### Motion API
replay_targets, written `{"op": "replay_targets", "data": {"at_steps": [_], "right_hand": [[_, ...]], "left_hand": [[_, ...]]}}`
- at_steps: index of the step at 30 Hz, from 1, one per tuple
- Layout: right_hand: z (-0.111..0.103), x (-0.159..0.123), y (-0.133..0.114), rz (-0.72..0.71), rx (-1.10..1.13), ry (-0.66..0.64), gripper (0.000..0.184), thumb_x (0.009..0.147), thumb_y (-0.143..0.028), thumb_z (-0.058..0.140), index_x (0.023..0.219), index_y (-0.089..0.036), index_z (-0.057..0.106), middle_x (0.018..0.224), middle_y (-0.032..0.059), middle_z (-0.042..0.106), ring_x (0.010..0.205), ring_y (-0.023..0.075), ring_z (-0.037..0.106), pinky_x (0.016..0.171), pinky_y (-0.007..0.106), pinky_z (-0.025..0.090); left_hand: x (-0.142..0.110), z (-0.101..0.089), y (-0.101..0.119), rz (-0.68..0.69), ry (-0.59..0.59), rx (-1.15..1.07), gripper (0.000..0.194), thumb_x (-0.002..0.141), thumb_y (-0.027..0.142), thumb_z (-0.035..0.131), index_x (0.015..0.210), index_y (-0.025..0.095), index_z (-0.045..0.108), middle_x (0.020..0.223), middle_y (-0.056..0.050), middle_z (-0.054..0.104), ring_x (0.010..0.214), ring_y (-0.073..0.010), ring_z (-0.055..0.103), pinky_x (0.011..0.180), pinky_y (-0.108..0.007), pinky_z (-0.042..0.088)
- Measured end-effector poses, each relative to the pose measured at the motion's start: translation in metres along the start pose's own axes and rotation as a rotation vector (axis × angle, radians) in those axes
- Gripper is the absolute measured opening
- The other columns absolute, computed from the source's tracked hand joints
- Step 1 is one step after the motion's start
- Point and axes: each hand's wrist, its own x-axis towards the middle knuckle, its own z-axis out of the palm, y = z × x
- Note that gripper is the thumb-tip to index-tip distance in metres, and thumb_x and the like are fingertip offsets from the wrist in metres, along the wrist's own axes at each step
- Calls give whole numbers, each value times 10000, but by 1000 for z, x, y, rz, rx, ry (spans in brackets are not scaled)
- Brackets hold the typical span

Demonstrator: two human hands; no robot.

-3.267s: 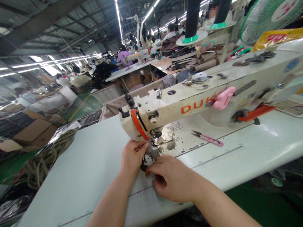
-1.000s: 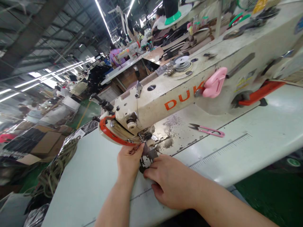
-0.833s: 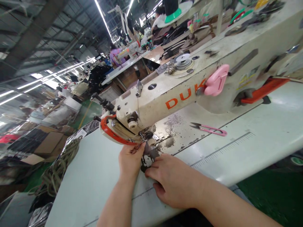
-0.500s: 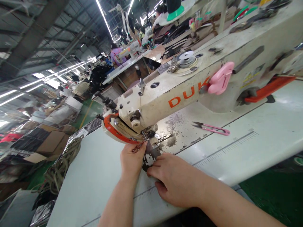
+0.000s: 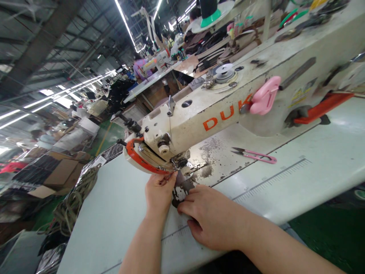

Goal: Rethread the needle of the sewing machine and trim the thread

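At the needle end of a white sewing machine (image 5: pixel 188 129), a small dark piece of fabric (image 5: pixel 186 185) lies under the presser-foot area. My left hand (image 5: pixel 159 192) is left of the needle, its thumb and fingers pinched together at the fabric's left edge. With bent fingers, my right hand (image 5: pixel 209 215) grips the fabric's near end, its knuckles hiding part of it. Light, speckled patches show between the dark parts there. The presser foot and needle are partly hidden behind the machine head and my fingers.
Pink thread snips (image 5: pixel 255 155) lie on the machine bed to the right. A pink plastic piece (image 5: pixel 265 96) hangs on the machine arm. A printed ruler (image 5: pixel 270 180) runs along the white table (image 5: pixel 105 213). Bundled straps (image 5: pixel 75 201) sit beyond its left edge. Another person (image 5: pixel 139 67) is farther back.
Almost nothing differs. Both hands stay on the fabric at the needle, and the view has shifted very slightly.
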Motion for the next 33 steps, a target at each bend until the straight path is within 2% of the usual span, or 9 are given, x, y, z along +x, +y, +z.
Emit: {"op": "replay_targets", "data": {"at_steps": [17, 24, 29, 33], "right_hand": [[-3, 0, -2, 7, 2, -19, 95, 920, -221, 647, 977, -169, 703, 1017, 93, 756, 1026, 272, 676, 1030, 414, 467], [-2, 0, -1, 7, 13, -10, 126, 918, -217, 650, 1010, -162, 716, 1035, 106, 763, 1051, 277, 677, 1040, 420, 462], [0, 0, 0, -3, 19, 6, 109, 916, -212, 652, 996, -168, 711, 1027, 99, 761, 1042, 268, 673, 1041, 416, 462], [1, -1, 0, -1, 16, 8, 106, 916, -205, 643, 996, -171, 705, 1021, 94, 756, 1028, 267, 672, 1030, 421, 464]], "left_hand": [[0, 0, -1, 36, -2, 30, 287, 708, 493, 782, 720, 208, 820, 686, -33, 677, 618, -178, 611, 561, -280, 471], [1, 0, -2, 32, -1, 50, 319, 719, 513, 775, 635, 206, 768, 658, -27, 643, 566, -161, 554, 510, -276, 408], [0, 0, -4, 25, -14, 11, 287, 722, 497, 794, 728, 212, 819, 696, -28, 676, 624, -172, 610, 565, -274, 462], [0, 0, -5, 34, -14, 29, 282, 731, 497, 799, 716, 216, 816, 710, -32, 689, 652, -179, 626, 582, -280, 473]]}}
